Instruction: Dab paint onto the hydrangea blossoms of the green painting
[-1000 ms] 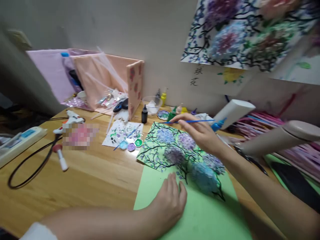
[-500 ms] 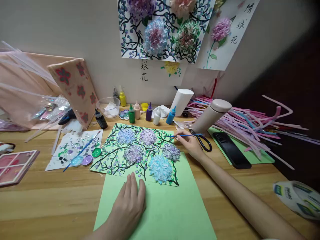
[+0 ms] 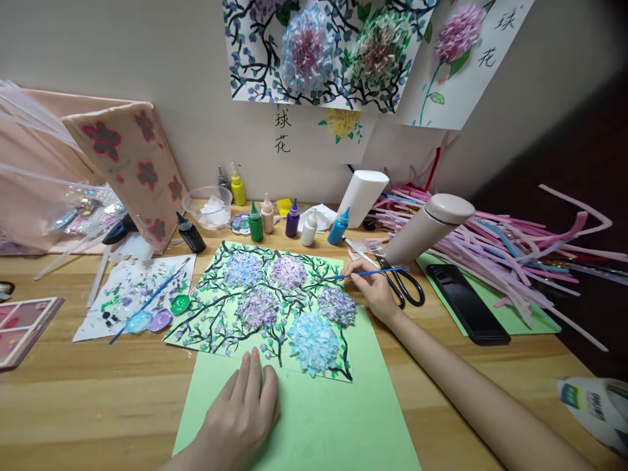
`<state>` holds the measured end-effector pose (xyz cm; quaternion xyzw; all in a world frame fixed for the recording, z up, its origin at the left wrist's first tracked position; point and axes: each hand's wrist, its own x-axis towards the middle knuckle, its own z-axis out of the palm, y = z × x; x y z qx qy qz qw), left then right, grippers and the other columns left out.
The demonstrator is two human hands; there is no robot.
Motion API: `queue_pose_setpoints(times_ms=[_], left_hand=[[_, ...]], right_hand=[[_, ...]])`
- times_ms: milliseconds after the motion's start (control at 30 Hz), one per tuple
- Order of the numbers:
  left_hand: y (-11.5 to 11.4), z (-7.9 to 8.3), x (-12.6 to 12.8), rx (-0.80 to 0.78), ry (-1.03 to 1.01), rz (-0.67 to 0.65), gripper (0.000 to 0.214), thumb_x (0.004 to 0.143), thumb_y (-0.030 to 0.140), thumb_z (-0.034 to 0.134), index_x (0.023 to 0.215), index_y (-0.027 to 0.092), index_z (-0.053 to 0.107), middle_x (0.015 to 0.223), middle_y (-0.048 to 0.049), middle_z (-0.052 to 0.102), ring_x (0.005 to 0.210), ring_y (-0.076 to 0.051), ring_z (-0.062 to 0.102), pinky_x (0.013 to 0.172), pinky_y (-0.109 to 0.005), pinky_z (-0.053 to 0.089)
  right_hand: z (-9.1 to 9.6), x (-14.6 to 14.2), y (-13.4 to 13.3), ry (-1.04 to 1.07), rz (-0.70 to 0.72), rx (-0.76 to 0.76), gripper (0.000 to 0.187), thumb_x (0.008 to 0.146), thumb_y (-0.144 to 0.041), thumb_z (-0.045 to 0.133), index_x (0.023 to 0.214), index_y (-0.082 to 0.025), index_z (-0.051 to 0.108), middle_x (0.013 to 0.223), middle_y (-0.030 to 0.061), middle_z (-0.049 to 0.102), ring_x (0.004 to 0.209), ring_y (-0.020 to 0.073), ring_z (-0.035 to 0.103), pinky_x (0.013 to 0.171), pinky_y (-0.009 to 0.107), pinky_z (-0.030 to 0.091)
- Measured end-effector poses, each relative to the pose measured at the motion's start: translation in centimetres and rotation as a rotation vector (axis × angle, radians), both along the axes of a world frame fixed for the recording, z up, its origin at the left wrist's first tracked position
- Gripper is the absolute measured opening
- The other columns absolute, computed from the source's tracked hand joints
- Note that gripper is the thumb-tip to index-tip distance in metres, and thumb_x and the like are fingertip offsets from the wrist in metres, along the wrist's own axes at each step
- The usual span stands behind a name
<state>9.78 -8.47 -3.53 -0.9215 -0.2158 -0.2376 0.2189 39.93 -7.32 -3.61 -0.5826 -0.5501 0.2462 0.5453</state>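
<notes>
A painted flower picture [image 3: 267,301] with branches and puffy blue and purple blooms lies on a plain green sheet [image 3: 314,418] on the wooden table. My left hand [image 3: 243,409] lies flat, fingers stretched, on the green sheet at the picture's near edge. My right hand [image 3: 375,288] rests at the picture's right edge, fingers closed on a thin blue paintbrush [image 3: 366,273] whose tip points left onto the picture. Black scissors [image 3: 402,284] lie just right of that hand.
Small paint bottles [image 3: 292,219] line the back near the wall. A paint-smeared paper [image 3: 135,291] with a second brush and colour lids lies at left. A beige flask [image 3: 426,229], a black phone [image 3: 466,304] and a heap of pink strips [image 3: 510,245] fill the right. Flower pictures hang on the wall.
The view swung right, then settled. My right hand carried the brush from the picture's far edge to its right edge. My left hand stayed flat on the green sheet.
</notes>
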Motion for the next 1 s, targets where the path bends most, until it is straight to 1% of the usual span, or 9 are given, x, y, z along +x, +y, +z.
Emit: queue_pose_setpoints(times_ms=[200, 433, 567, 733, 900, 1000], left_hand=[[0.15, 0.10, 0.05, 0.001, 0.008, -0.009, 0.015, 0.082, 0.017, 0.043, 0.087, 0.012, 0.056, 0.092, -0.0150, 0.068, 0.081, -0.023, 0.065, 0.074, -0.031, 0.045], [0.15, 0.04, -0.07, 0.014, 0.042, -0.018, 0.018, 0.084, 0.017, 0.040, 0.087, 0.011, 0.056, 0.093, -0.0163, 0.067, 0.083, -0.024, 0.065, 0.072, -0.032, 0.045], [0.11, -0.04, -0.10, 0.018, 0.041, -0.022, 0.017, 0.083, 0.017, 0.042, 0.088, 0.010, 0.057, 0.093, -0.0170, 0.067, 0.083, -0.025, 0.065, 0.072, -0.033, 0.045], [0.09, -0.08, -0.11, 0.009, 0.035, -0.014, 0.017, 0.082, 0.017, 0.042, 0.087, 0.011, 0.057, 0.093, -0.0166, 0.067, 0.084, -0.024, 0.064, 0.072, -0.033, 0.045], [0.07, 0.02, -0.06, 0.005, 0.033, -0.017, 0.017, 0.083, 0.016, 0.042, 0.087, 0.010, 0.057, 0.093, -0.0170, 0.067, 0.084, -0.024, 0.064, 0.073, -0.033, 0.045], [0.09, 0.06, 0.01, 0.002, 0.039, -0.023, 0.019, 0.084, 0.015, 0.040, 0.086, 0.009, 0.058, 0.093, -0.0177, 0.067, 0.083, -0.025, 0.065, 0.072, -0.033, 0.044]], right_hand=[[-0.05, 0.04, 0.06, 0.005, 0.014, -0.043, 0.019, 0.083, -0.037, 0.049, 0.077, -0.020, 0.053, 0.077, 0.0023, 0.056, 0.076, 0.0159, 0.056, 0.071, 0.030, 0.046], [0.18, -0.02, 0.06, 0.012, 0.000, -0.061, 0.018, 0.083, -0.036, 0.049, 0.077, -0.020, 0.053, 0.075, 0.0022, 0.057, 0.075, 0.0159, 0.058, 0.070, 0.030, 0.047], [0.34, -0.10, 0.07, 0.023, -0.016, -0.049, 0.016, 0.083, -0.035, 0.050, 0.077, -0.020, 0.053, 0.074, 0.0013, 0.056, 0.073, 0.0150, 0.057, 0.071, 0.030, 0.046], [0.39, -0.21, -0.01, 0.009, 0.010, -0.057, 0.017, 0.083, -0.035, 0.049, 0.077, -0.020, 0.053, 0.075, 0.0018, 0.057, 0.073, 0.0155, 0.058, 0.070, 0.030, 0.047], [0.27, -0.06, -0.04, 0.024, -0.012, -0.045, 0.014, 0.084, -0.032, 0.049, 0.077, -0.019, 0.053, 0.074, 0.0008, 0.055, 0.072, 0.0142, 0.057, 0.070, 0.029, 0.045], [0.24, -0.04, -0.05, 0.024, 0.018, -0.039, 0.013, 0.084, -0.030, 0.049, 0.078, -0.019, 0.054, 0.075, 0.0008, 0.056, 0.072, 0.0138, 0.057, 0.070, 0.028, 0.045]])
